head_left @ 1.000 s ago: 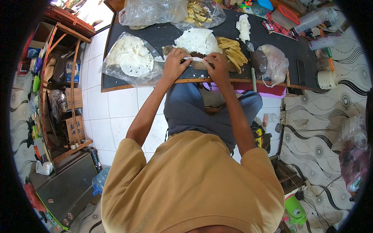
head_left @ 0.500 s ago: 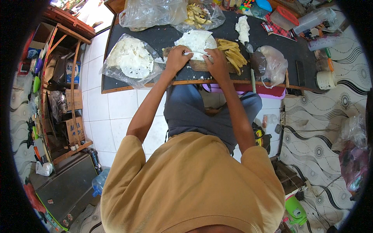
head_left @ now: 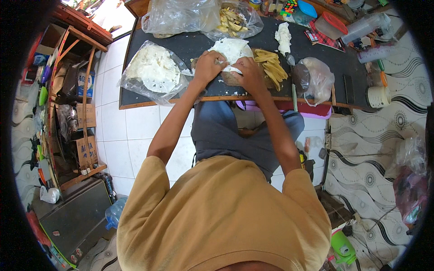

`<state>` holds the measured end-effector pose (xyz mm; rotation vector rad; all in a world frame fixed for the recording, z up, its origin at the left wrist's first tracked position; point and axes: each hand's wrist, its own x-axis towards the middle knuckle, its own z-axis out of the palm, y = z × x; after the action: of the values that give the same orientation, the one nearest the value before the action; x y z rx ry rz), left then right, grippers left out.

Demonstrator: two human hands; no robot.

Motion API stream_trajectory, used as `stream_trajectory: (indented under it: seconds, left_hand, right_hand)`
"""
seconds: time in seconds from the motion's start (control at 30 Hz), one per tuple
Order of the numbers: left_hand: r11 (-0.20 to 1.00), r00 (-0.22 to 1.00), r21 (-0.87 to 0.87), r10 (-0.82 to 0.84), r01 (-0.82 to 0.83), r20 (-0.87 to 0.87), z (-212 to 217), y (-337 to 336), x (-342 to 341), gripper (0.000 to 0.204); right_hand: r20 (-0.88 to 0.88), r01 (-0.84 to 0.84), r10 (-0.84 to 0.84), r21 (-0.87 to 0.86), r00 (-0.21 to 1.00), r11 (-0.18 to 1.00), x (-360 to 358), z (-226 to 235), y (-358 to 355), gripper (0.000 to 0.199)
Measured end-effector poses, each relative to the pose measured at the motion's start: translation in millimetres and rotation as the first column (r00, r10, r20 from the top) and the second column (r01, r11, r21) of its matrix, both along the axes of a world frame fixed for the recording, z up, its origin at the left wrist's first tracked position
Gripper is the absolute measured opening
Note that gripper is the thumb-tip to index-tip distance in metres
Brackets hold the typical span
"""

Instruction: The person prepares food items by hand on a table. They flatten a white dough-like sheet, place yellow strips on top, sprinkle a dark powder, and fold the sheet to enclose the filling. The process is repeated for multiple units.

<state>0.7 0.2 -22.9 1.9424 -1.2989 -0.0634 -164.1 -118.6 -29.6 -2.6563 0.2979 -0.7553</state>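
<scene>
A thin white round wrapper sheet (head_left: pixel 231 49) lies on a wooden board (head_left: pixel 231 80) at the table's near edge. Its near part is folded into a narrow white roll between my hands. My left hand (head_left: pixel 209 68) pinches the roll's left end, fingers curled. At the other end my right hand (head_left: pixel 250 74) grips it with thumb and fingers closed. What is inside the roll is hidden. Yellow banana strips (head_left: pixel 271 67) are piled on the board, just right of my right hand. To the left, a stack of white wrapper sheets (head_left: pixel 158 77) rests on clear plastic.
Behind the board are a large clear plastic bag (head_left: pixel 181 18) and an open bag of banana pieces (head_left: pixel 232 21). A crumpled white strip (head_left: pixel 283 38) lies farther right. Beyond it are a tied plastic bag (head_left: pixel 318 79), a dark phone (head_left: pixel 349 88) and a red-lidded container (head_left: pixel 332 25).
The near edge of the wrapper has been rolled tighter and farther over. My fingers have curled in more closely around the roll, and less of the flat sheet shows.
</scene>
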Motion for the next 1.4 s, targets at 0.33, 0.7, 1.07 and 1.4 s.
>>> stream_trajectory:
  seconds: [0.33, 0.7, 1.07, 1.4]
  left_hand:
    - [0.965, 0.978, 0.16, -0.203, 0.207, -0.046, 11, -9, 10, 0.021]
    - [0.92, 0.927, 0.206, -0.279, 0.332, -0.25, -6, -28, 37, 0.022]
    - [0.932, 0.914, 0.193, -0.345, 0.307, 0.212, 5, -9, 16, 0.033]
    - [0.9, 0.884, 0.231, -0.416, 0.369, 0.211, 5, 0, 3, 0.036]
  right_hand:
    - [-0.123, -0.059, 0.093, 0.26, 0.988, 0.964, 19, -15, -44, 0.026]
    - [-0.107, -0.106, 0.115, 0.09, 0.988, 0.99, 16, -7, -42, 0.031]
    - [-0.094, -0.18, 0.176, -0.026, 0.98, 0.983, 13, -4, -39, 0.035]
    - [-0.099, -0.183, 0.185, 0.028, 0.978, 0.983, -2, -8, -35, 0.034]
